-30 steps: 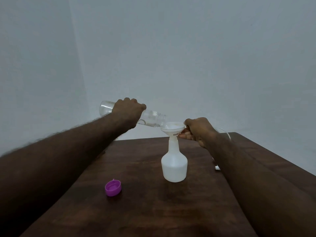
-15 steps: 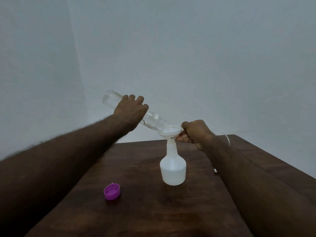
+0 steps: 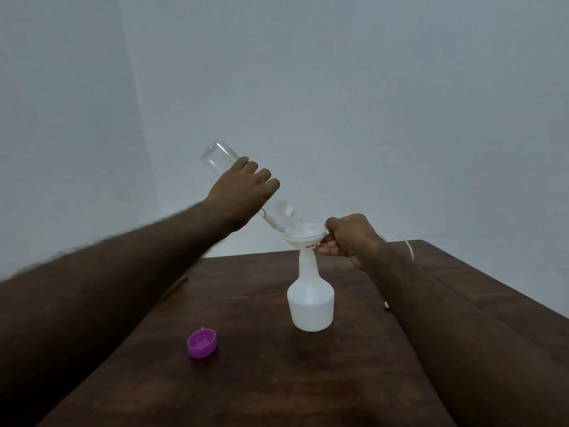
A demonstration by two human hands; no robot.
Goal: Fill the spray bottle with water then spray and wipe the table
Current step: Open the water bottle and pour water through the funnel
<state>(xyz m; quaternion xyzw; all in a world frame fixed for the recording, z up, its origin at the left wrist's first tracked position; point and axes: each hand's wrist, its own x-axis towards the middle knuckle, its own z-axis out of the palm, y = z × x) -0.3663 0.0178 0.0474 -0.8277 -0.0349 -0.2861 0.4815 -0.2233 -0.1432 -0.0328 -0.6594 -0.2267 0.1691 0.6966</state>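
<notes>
Spray bottle (image 3: 310, 303) stands under my right hand (image 3: 348, 238), which pinches the funnel (image 3: 303, 240) steady; my left hand (image 3: 243, 192) grips the clear bottle (image 3: 218, 155), tipped mouth-down to drain.

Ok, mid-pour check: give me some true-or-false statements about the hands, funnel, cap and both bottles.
1. The left hand holds the clear bottle tilted, mouth down at the funnel. True.
2. The right hand lies flat on the table. False: it grips the funnel's edge.
3. The funnel sits in the neck of the white spray bottle. True.
4. The purple cap is on the clear bottle. False: it lies on the table, left of the white spray bottle.
5. The white spray bottle lies on its side. False: it stands upright.
</notes>
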